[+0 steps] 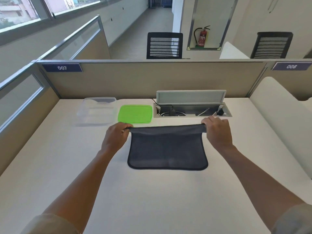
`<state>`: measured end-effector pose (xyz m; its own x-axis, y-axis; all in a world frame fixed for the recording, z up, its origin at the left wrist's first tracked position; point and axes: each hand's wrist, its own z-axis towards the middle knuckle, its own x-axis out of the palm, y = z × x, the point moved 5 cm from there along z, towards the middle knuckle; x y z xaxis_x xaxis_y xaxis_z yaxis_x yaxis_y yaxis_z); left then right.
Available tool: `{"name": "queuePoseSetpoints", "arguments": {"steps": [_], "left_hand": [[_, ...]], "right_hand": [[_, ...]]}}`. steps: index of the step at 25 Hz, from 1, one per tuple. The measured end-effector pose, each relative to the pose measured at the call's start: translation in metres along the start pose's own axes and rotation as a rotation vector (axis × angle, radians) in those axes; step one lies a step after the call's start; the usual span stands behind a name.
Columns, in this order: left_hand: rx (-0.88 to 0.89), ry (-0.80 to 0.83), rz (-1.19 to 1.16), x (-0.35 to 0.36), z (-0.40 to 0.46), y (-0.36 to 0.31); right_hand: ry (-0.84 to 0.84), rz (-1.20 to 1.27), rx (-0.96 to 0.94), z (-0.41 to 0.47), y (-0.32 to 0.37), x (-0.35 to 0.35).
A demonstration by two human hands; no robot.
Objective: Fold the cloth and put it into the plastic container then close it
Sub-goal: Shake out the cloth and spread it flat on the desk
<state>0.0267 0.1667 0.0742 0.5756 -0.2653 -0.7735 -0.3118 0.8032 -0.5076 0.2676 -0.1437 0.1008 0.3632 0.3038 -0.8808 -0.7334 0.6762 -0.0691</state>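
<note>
Right, head view: my left hand (116,135) and right hand (217,132) each pinch a far corner of the dark cloth (167,149), grip closed on the fabric w/ the far edge lifted just off the table (67,174) and the near edge lying flat. Clear plastic container (96,111) sits open at far left, green lid (135,114) just beside it, both apart from the cloth.

Risks, as I judge them: if one pinch slips, the fold goes skewed & corners won't line up; a bulky fold may not fit the container, so the lid won't seat. Open cable tray (192,111) is right behind my right hand, so fabric could snag there.

Count: 1 cloth, 1 container, 1 lid, 2 hands.
</note>
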Motion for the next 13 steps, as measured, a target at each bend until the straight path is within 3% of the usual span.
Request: {"name": "queuePoseSetpoints", "arguments": {"steps": [7,13], "left_hand": [[-0.086,0.305,0.050,0.050,-0.082,0.033],[-0.123,0.366,0.176,0.061,-0.113,0.043]], "right_hand": [[0.274,-0.021,-0.023,-0.106,0.016,0.058],[0.369,-0.038,0.026,-0.143,0.015,0.064]]}}
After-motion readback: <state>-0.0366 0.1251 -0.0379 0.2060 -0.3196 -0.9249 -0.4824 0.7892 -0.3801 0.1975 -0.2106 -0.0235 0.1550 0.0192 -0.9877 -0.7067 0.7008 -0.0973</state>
